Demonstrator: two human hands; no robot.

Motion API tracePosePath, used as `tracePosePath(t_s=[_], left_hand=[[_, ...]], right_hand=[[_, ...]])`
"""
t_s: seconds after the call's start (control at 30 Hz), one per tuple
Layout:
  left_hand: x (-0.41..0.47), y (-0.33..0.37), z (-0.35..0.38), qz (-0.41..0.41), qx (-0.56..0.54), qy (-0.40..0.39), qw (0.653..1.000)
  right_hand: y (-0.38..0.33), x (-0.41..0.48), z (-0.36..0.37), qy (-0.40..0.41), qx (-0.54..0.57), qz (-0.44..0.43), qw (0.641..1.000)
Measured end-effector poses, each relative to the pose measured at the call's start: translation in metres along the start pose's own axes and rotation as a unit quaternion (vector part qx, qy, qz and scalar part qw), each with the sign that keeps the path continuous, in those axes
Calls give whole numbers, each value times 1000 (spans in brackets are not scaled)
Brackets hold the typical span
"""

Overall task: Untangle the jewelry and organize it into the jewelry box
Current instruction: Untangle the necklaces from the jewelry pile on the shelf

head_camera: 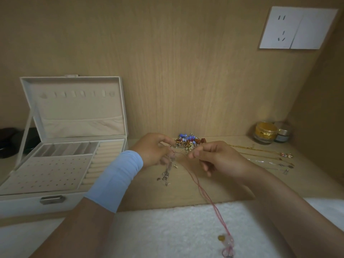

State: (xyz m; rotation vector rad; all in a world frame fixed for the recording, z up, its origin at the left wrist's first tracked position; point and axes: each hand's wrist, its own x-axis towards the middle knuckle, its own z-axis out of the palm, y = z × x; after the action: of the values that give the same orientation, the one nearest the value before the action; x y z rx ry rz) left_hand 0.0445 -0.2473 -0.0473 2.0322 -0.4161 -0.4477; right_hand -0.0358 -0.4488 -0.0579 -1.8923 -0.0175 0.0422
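Head view showed both hands over the wooden bench (pixel 149 197). The left hand (pixel 154 150) pinched a tangled bunch of silver jewelry (pixel 166 174) that hung down from its fingers. The right hand (pixel 216 158) pinched a thin red cord necklace (pixel 202 189), which ran near onto a white towel (pixel 167 229). A pile of beads and rings (pixel 188 141) lay just beyond the hands. The open jewelry box (pixel 22 202) stood at the left.

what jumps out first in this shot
The left hand and right hand meet mid-frame, pinching at a tangle of jewelry over the wooden desk. A red cord trails from between them down onto the white towel at the bottom. At the left stands the white jewelry box, lid open.
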Motion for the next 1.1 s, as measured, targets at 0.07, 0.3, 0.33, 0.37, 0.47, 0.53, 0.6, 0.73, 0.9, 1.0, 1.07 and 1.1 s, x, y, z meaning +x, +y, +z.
tracePosePath(t_s=[0.07,0.3,0.33,0.37,0.47,0.53,0.6,0.73,0.9,1.0,1.07,1.1], left_hand=[[2,-1,1,12,-1,1,1000],[2,-2,1,36,47,2,998],[2,-3,1,40,47,2,998],[2,-3,1,46,48,3,998],[1,-3,4,63,21,4,998],[2,-3,5,73,29,8,997],[1,-1,5,90,57,9,994],[-3,4,1,110,69,0,992],[-9,12,-3,119,41,-11,992],[-11,16,-4,126,23,-12,992],[-11,16,-5,132,13,-3,991],[-11,15,-5,133,9,3,991]], right_hand=[[0,-1,-3,-21,-4,6,1000],[0,0,-6,-42,55,-11,998],[-1,1,-6,-37,72,-15,997],[0,1,-5,-32,87,-18,996],[1,4,-3,-23,106,-24,994],[1,3,-1,-34,95,-23,995],[0,1,0,-62,56,-23,996],[-5,-8,5,-147,-99,-10,984],[-11,-11,9,-143,-170,-20,975],[-12,2,10,13,-139,-83,987],[-17,12,9,62,-115,-76,988],[-19,17,9,48,-130,-59,989]])
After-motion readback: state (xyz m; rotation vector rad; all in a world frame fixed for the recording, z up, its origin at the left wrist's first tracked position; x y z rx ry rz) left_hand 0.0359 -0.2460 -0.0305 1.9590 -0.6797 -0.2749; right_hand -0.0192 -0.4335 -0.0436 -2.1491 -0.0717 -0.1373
